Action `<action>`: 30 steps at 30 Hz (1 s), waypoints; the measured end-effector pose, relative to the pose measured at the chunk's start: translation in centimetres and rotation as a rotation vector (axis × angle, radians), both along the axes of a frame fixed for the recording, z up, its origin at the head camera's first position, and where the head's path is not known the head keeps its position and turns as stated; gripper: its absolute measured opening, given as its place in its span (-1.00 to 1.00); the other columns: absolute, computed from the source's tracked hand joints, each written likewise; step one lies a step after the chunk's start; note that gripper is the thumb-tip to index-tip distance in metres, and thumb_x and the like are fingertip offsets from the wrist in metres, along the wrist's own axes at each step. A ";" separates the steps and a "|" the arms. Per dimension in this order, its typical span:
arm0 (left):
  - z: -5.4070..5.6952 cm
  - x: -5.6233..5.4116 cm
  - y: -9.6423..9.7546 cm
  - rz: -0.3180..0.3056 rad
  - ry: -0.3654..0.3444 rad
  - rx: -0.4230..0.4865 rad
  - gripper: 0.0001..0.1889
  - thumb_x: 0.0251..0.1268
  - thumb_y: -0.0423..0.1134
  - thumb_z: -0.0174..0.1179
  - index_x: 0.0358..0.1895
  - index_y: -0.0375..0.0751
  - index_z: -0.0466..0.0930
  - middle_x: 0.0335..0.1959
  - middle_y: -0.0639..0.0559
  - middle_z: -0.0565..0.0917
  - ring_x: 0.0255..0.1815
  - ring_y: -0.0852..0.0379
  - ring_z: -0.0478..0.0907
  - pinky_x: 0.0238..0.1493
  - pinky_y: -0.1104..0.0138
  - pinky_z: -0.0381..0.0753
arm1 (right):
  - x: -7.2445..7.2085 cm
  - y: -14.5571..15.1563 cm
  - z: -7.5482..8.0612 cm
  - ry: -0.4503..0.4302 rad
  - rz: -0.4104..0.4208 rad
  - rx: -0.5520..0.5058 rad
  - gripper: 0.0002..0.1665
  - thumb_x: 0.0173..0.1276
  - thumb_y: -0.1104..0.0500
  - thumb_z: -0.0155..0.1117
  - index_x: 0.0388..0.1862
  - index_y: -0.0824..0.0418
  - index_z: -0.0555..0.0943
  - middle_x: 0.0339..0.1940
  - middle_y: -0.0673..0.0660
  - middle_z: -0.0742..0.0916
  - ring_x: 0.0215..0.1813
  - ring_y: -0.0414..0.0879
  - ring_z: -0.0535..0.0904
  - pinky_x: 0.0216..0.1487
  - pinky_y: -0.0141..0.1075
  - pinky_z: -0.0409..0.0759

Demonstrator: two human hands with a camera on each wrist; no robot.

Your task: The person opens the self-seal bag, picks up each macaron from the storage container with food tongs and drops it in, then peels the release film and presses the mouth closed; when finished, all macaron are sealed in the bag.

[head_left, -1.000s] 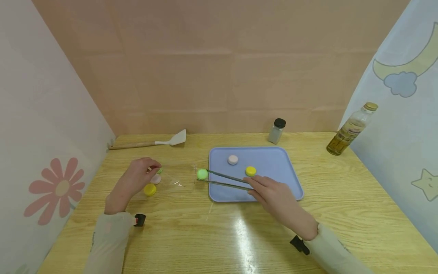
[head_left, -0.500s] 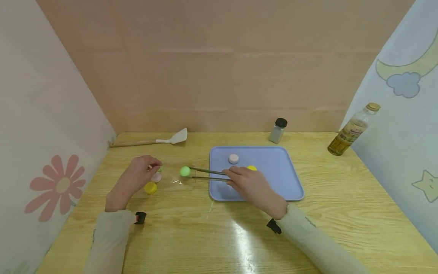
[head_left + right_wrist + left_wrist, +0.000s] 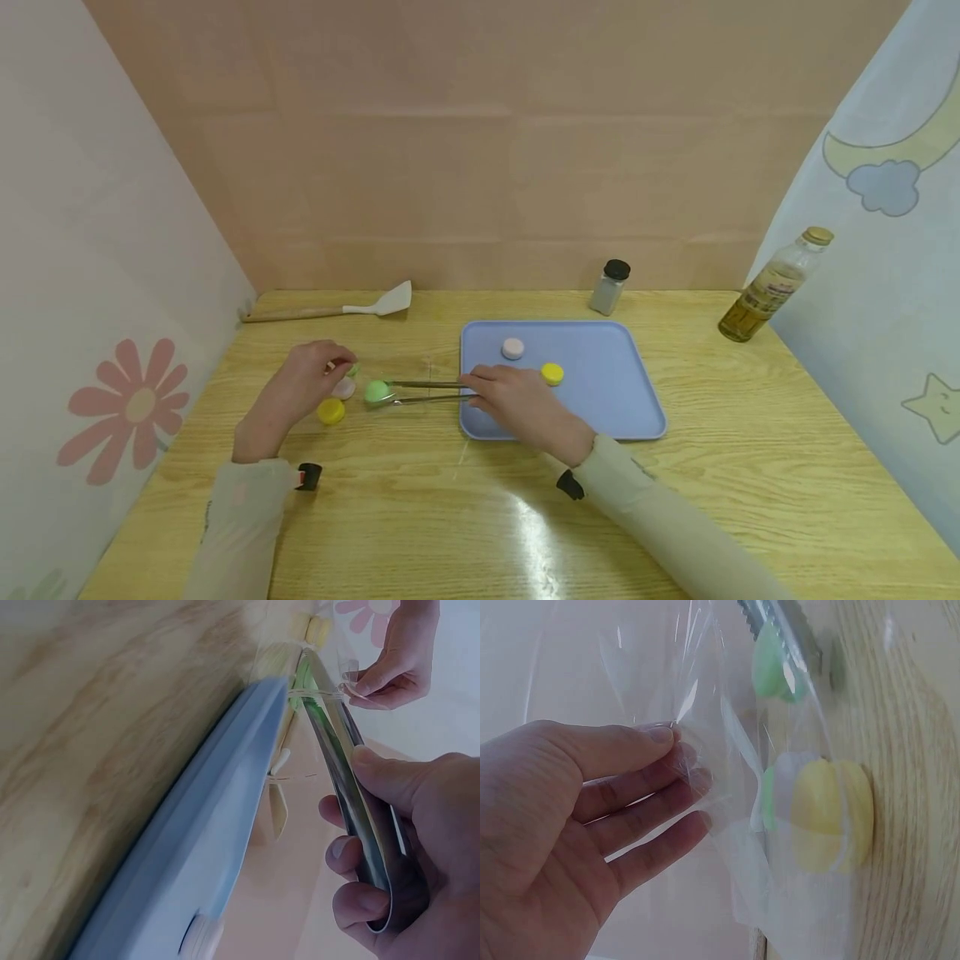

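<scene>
Clamping a green macaron (image 3: 377,392) in metal tongs (image 3: 427,384) beside a loose row of three more

With the left hand (image 3: 303,383), pinching the film of a clear plastic bag (image 3: 697,667) between thumb and index finger, with the other fingers bent alongside. With the right hand (image 3: 525,408), gripping the tongs, thumb along one arm and fingers around the other, above the near left part of a blue tray (image 3: 600,404). Pointing left with the tongs, out past the tray's left rim, with the green macaron caught between the tips, left of the tray and near the left hand. Probably inside the bag, to judge by the glints across the tips, though hard to read through such transparent film.

Just left of the green macaron, seen in a row from near to far: a yellow macaron (image 3: 331,411), a pale macaron (image 3: 343,388) and a second green macaron (image 3: 353,369), partly covered by the left fingertips. On the tray, well apart from that row: another pale macaron (image 3: 513,347) towards the far left, and another yellow macaron (image 3: 552,374) to the right of it and nearer.

Along the far side of the wooden surface (image 3: 360,517): a spatula (image 3: 300,314) lying at the left with its white head to the right, a black-lidded jar (image 3: 608,292) just beyond the tray, and a bottle (image 3: 765,287) of amber liquid at the far right.
</scene>
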State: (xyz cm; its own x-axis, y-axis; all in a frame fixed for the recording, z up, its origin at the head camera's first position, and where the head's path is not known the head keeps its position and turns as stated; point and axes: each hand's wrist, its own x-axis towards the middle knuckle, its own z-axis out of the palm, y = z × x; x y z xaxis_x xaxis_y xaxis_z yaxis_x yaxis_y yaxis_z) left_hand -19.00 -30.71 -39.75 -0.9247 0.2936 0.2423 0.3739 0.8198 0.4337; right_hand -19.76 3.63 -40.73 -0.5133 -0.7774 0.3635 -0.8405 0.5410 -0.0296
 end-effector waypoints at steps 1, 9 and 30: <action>0.0 0.0 0.0 -0.002 0.003 0.000 -0.88 0.37 -0.48 0.27 -0.13 -0.38 0.76 -0.21 -0.12 0.74 -0.27 -0.05 0.65 -0.23 0.05 0.68 | 0.0 -0.2 0.0 -0.002 0.001 0.003 -0.64 0.40 0.13 0.42 0.15 0.12 0.71 -0.14 -0.04 0.72 -0.25 -0.22 0.64 -0.38 -0.38 0.60; 0.0 0.0 0.1 -0.014 0.020 0.012 -0.89 0.35 -0.50 0.27 -0.14 -0.40 0.75 -0.23 -0.15 0.73 -0.28 -0.07 0.66 -0.25 0.04 0.68 | -0.1 -1.3 0.3 -0.038 0.010 0.013 -0.63 0.41 0.14 0.40 0.17 0.13 0.69 -0.08 -0.03 0.72 -0.15 -0.16 0.67 -0.28 -0.31 0.67; 0.2 0.1 0.1 -0.007 0.011 0.001 -0.88 0.37 -0.48 0.26 -0.12 -0.40 0.75 -0.20 -0.16 0.73 -0.24 -0.08 0.67 -0.21 0.03 0.68 | 0.0 -2.5 0.3 -0.035 0.032 0.044 -0.65 0.43 0.14 0.38 0.17 0.10 0.69 -0.11 -0.04 0.72 -0.19 -0.19 0.66 -0.35 -0.35 0.62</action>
